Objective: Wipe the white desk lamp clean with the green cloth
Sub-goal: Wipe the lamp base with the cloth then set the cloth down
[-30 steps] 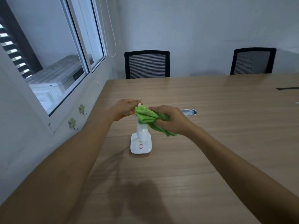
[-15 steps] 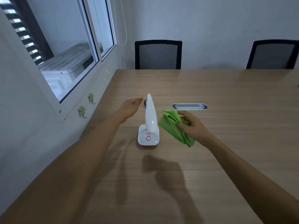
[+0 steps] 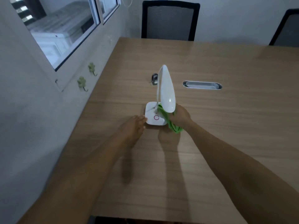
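Observation:
The white desk lamp [image 3: 166, 91] stands on the wooden table [image 3: 226, 126], its long head arching toward me over a square base with a red ring button. My right hand [image 3: 180, 116] is closed on the bunched green cloth [image 3: 173, 126] and presses it against the right side of the base, under the lamp head. My left hand [image 3: 134, 124] lies flat on the table, fingertips touching the base's left front corner, fingers together and holding nothing. Part of the cloth is hidden behind the lamp head.
A silver cable grommet [image 3: 202, 85] is set in the table to the lamp's right, and a small metal clip [image 3: 154, 78] stands behind the lamp. Two black chairs [image 3: 169, 21] line the far edge. The wall, hooks [image 3: 82, 83] and window are on the left.
Both hands have dropped from the lamp's upper part to its base. The right hand brought the cloth down against the base; the left hand moved down to its corner. My view tilted downward.

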